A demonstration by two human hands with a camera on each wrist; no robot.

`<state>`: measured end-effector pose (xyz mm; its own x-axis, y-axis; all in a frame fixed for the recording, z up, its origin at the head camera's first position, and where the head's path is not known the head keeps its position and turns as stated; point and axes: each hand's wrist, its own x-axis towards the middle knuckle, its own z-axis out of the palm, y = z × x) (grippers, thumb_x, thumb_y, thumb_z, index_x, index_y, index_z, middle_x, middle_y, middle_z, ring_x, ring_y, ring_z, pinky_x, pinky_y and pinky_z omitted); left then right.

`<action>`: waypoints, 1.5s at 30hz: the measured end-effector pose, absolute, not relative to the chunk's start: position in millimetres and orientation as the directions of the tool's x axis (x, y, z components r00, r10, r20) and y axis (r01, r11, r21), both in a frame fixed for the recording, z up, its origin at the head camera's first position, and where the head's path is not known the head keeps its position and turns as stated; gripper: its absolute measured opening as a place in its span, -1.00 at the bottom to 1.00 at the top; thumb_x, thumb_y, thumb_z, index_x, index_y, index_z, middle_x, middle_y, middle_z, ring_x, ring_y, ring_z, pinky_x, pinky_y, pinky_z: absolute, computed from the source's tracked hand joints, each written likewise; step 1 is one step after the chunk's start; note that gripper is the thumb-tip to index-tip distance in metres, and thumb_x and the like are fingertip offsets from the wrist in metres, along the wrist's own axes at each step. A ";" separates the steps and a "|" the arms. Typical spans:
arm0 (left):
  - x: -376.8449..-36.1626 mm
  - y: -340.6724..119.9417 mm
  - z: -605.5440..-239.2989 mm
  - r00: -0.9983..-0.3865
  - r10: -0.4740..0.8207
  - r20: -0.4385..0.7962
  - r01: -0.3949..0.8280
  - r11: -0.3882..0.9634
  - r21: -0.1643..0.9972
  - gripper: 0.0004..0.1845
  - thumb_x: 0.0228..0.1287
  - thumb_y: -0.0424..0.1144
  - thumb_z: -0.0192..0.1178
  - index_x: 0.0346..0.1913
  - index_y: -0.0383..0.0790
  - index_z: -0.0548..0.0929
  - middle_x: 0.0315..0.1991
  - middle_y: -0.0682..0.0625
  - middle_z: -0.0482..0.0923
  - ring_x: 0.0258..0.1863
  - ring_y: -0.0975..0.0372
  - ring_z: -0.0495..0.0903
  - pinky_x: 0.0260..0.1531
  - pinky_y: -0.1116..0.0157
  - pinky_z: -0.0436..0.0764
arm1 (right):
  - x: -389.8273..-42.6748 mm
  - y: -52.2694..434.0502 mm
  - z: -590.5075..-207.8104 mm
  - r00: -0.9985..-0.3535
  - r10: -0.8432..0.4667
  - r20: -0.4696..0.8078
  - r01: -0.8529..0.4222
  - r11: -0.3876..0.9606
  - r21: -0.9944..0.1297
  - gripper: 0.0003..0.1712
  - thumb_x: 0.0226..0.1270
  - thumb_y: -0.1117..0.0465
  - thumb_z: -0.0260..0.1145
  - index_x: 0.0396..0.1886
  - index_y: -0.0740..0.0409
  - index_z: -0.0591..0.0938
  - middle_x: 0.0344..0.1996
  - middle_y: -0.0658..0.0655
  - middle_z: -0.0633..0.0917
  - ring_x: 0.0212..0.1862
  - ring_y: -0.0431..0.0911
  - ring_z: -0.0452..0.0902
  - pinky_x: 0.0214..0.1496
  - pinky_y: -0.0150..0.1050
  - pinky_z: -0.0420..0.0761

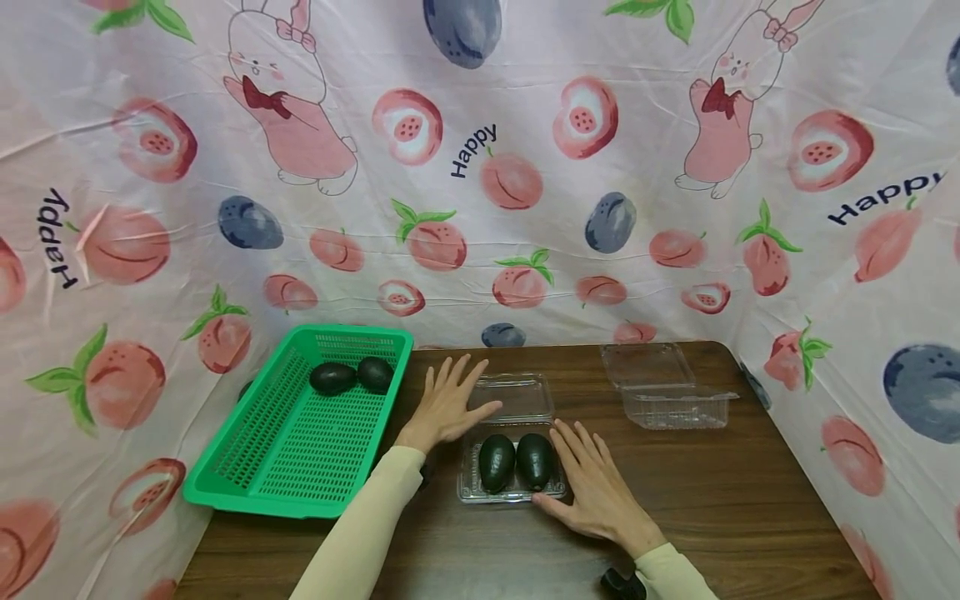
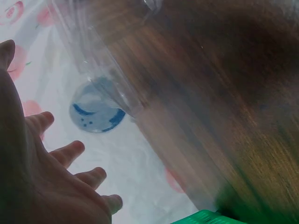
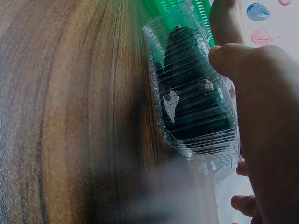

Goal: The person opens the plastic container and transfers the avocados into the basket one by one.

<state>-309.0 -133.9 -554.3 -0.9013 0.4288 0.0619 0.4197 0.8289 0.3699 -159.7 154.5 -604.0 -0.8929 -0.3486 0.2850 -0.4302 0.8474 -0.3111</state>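
A clear plastic clamshell box (image 1: 471, 493) lies open on the brown table (image 1: 750, 500) with two dark avocados (image 1: 515, 461) in its base. My left hand (image 1: 448, 404) lies flat with spread fingers, its thumb touching the raised lid (image 1: 516, 396). Against the box's right side rests my right hand (image 1: 594, 490), fingers straight. The right wrist view shows the avocados (image 3: 189, 93) through the ribbed plastic, with my thumb (image 3: 233, 58) on the box. The left wrist view shows my spread fingers (image 2: 70, 154) below the lid's clear edge (image 2: 107, 74).
A green slotted basket (image 1: 285, 467) stands at the table's left with two more dark avocados (image 1: 351, 376) at its far end. A second open, empty clamshell box (image 1: 667, 387) sits at the back right. A fruit-print cloth (image 1: 480, 167) hangs all around.
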 end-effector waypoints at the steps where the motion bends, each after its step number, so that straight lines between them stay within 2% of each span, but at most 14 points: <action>1: -307.0 -133.9 -553.6 -0.901 0.430 0.062 0.420 0.827 0.373 -0.01 0.59 0.46 0.17 0.86 0.12 0.16 0.87 -0.23 0.04 0.87 -0.33 -0.08 0.77 -0.51 -0.16 | -159.5 154.5 -603.7 -0.893 -0.348 0.286 -0.430 0.847 -0.312 0.25 0.44 -0.47 0.44 0.80 0.25 0.31 0.78 0.32 0.34 0.75 0.45 0.27 0.71 0.55 0.29; 9: -288.9 -132.4 -544.9 -0.893 0.442 0.082 0.434 0.799 0.417 -0.03 0.58 0.40 0.25 0.85 0.10 0.20 0.86 -0.25 0.07 0.86 -0.38 -0.05 0.73 -0.56 -0.08 | -159.4 155.3 -602.0 -0.895 -0.352 0.273 -0.427 0.852 -0.302 0.25 0.45 -0.47 0.43 0.81 0.23 0.29 0.80 0.30 0.32 0.77 0.43 0.25 0.73 0.53 0.28; 22: -262.3 -132.6 -541.0 -0.864 0.498 0.074 0.489 0.795 0.359 0.02 0.55 0.44 0.24 0.87 0.15 0.14 0.87 -0.23 0.06 0.87 -0.34 -0.06 0.75 -0.52 -0.02 | -159.4 155.4 -604.2 -0.896 -0.347 0.276 -0.425 0.850 -0.312 0.24 0.46 -0.48 0.41 0.81 0.22 0.30 0.80 0.28 0.31 0.77 0.43 0.25 0.72 0.53 0.29; 33: -240.9 -130.8 -544.1 -0.831 0.545 0.111 0.552 0.784 0.284 0.00 0.54 0.50 0.18 0.84 0.13 0.22 0.84 -0.21 0.16 0.85 -0.34 0.03 0.73 -0.53 0.05 | -159.2 154.4 -604.8 -0.894 -0.349 0.280 -0.430 0.846 -0.317 0.24 0.47 -0.48 0.41 0.80 0.24 0.31 0.79 0.32 0.32 0.76 0.45 0.26 0.70 0.56 0.30; 41: -224.7 -130.4 -552.0 -0.787 0.598 0.154 0.617 0.748 0.247 -0.03 0.57 0.44 0.22 0.83 0.06 0.26 0.83 -0.20 0.20 0.85 -0.33 0.05 0.71 -0.53 0.11 | -158.1 154.2 -605.4 -0.893 -0.353 0.279 -0.432 0.846 -0.312 0.24 0.46 -0.47 0.42 0.80 0.26 0.30 0.79 0.32 0.32 0.76 0.45 0.25 0.70 0.56 0.30; 45: -218.2 -129.4 -553.6 -0.785 0.603 0.145 0.619 0.747 0.242 -0.03 0.58 0.44 0.21 0.84 0.07 0.24 0.83 -0.19 0.20 0.85 -0.30 0.04 0.73 -0.51 0.09 | -158.2 154.0 -605.1 -0.896 -0.347 0.279 -0.426 0.847 -0.317 0.24 0.46 -0.46 0.43 0.81 0.24 0.30 0.80 0.31 0.31 0.76 0.44 0.25 0.71 0.56 0.30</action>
<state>-218.2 -129.4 -553.6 -0.7847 0.6027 0.1448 0.6187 0.7473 0.2424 -158.2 154.0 -605.1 -0.8956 -0.3466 0.2787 -0.4265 0.8472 -0.3169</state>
